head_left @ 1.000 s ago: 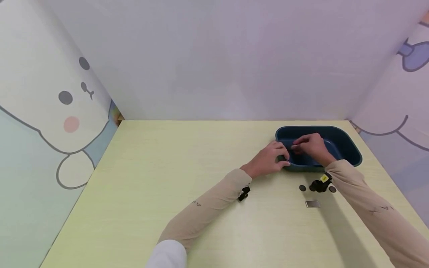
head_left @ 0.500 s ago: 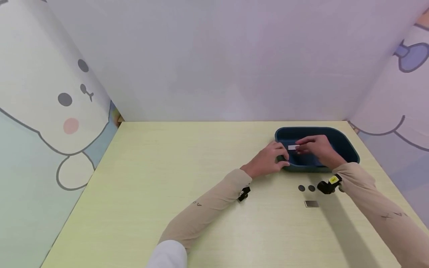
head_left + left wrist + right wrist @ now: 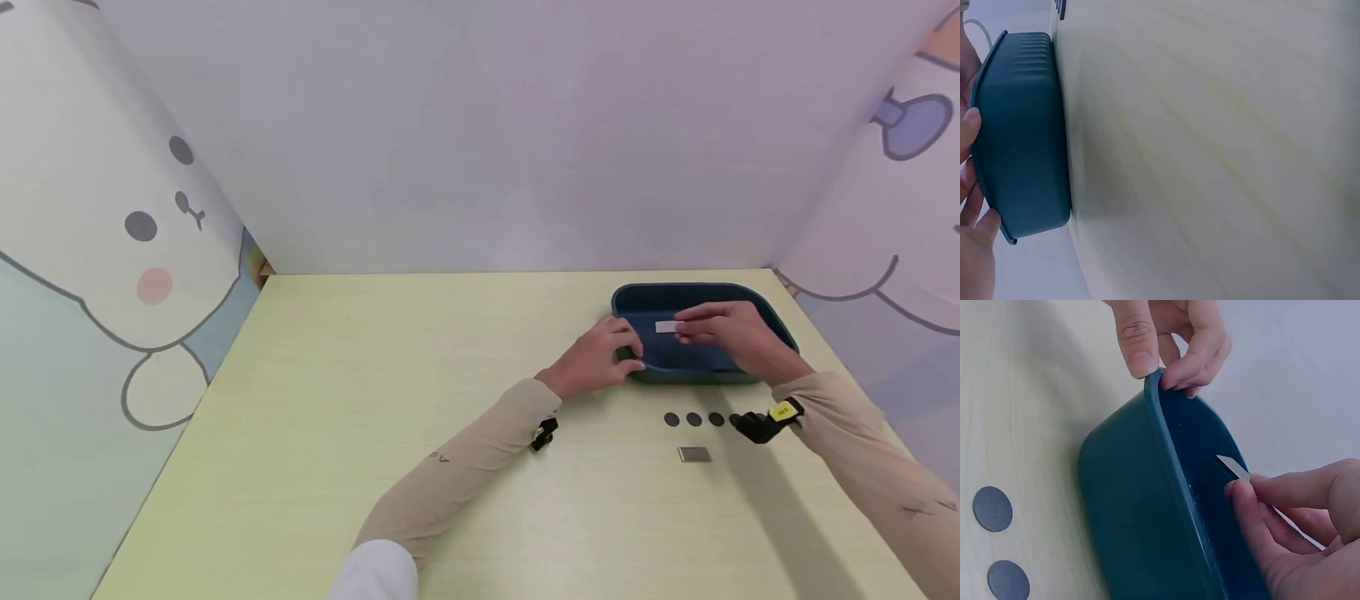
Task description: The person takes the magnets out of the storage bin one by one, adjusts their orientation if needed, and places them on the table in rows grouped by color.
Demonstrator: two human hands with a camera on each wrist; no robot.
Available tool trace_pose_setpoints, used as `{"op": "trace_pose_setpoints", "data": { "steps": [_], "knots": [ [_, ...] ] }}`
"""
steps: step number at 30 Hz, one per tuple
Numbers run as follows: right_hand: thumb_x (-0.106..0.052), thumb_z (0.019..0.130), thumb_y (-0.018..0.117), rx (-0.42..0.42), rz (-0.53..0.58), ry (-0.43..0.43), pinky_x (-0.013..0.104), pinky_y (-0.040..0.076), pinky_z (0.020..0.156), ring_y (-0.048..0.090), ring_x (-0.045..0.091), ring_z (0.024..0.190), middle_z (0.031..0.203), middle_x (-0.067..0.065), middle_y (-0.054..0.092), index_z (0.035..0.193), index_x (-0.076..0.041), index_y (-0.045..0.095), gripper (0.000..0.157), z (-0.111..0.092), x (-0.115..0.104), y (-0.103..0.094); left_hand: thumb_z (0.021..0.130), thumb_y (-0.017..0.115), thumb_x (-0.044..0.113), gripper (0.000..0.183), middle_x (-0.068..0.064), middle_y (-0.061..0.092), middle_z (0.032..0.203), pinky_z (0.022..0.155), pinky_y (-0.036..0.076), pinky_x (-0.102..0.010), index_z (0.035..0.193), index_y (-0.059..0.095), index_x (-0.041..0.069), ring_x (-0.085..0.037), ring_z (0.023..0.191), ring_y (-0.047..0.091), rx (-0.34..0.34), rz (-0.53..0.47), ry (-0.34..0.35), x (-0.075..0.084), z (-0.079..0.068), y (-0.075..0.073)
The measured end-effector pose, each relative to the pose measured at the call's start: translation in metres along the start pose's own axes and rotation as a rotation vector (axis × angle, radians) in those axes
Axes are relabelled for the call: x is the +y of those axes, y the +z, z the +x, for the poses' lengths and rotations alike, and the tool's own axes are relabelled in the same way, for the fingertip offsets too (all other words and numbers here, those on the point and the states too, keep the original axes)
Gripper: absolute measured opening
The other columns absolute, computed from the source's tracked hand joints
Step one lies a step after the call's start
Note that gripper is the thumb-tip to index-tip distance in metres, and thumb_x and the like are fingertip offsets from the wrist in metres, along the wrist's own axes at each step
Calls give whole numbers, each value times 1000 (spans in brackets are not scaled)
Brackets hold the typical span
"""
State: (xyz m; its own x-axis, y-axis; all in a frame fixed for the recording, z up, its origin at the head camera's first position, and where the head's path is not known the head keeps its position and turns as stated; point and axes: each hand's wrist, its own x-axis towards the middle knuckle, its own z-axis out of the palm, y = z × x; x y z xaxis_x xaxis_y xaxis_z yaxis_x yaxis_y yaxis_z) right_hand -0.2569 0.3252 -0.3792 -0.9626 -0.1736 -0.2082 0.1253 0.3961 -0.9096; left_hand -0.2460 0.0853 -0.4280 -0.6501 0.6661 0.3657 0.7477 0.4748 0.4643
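A dark teal plastic basin (image 3: 697,375) stands at the back right of the table. My left hand (image 3: 595,358) grips its left front corner; in the right wrist view the thumb lies outside the rim and the fingers inside. Between thumb and fingers my right hand (image 3: 738,333) pinches a small thin rectangular piece (image 3: 1233,466), pale on its face, held over the basin's inside. Part of that piece is hidden by the fingertips. The left wrist view shows the basin's outer wall (image 3: 1019,144) with fingers along the rim.
Several dark round discs (image 3: 693,419) lie in a row in front of the basin, partly behind the right wrist camera (image 3: 765,423). A small grey rectangular plate (image 3: 694,454) lies nearer. Pale walls enclose the table (image 3: 420,350) at back and sides.
My right hand has moved right inside the basin, bringing the pale piece into fuller sight. The left hand stays on the rim. More discs show as the right wrist shifts away.
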Motion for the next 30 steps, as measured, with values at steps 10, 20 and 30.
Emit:
{"op": "trace_pose_setpoints", "data": {
  "steps": [10, 20, 30],
  "knots": [
    [-18, 92, 64, -22, 71, 15, 36, 50, 86, 68, 16, 90, 96, -4, 68, 122, 10, 56, 42, -12, -1, -12, 89, 67, 29, 15, 7, 52, 98, 91, 32, -11, 95, 67, 16, -8, 98, 44, 5, 7, 17, -1, 0, 2],
    [-8, 92, 62, -113, 246, 20, 32, 50, 85, 68, 16, 90, 99, -1, 69, 109, -3, 68, 19, -26, 0, -26, 90, 67, 28, 13, 7, 53, 100, 92, 32, -11, 95, 67, 16, -8, 98, 45, 6, 8, 21, 1, -1, 0],
    [-3, 91, 61, -147, 315, 36, 28, 51, 83, 68, 16, 90, 100, 0, 69, 105, -6, 71, 17, -42, -1, -30, 90, 67, 28, 13, 7, 53, 100, 92, 33, -12, 95, 67, 16, -8, 99, 45, 8, 1, 23, 0, -1, 0]
  ]
}}
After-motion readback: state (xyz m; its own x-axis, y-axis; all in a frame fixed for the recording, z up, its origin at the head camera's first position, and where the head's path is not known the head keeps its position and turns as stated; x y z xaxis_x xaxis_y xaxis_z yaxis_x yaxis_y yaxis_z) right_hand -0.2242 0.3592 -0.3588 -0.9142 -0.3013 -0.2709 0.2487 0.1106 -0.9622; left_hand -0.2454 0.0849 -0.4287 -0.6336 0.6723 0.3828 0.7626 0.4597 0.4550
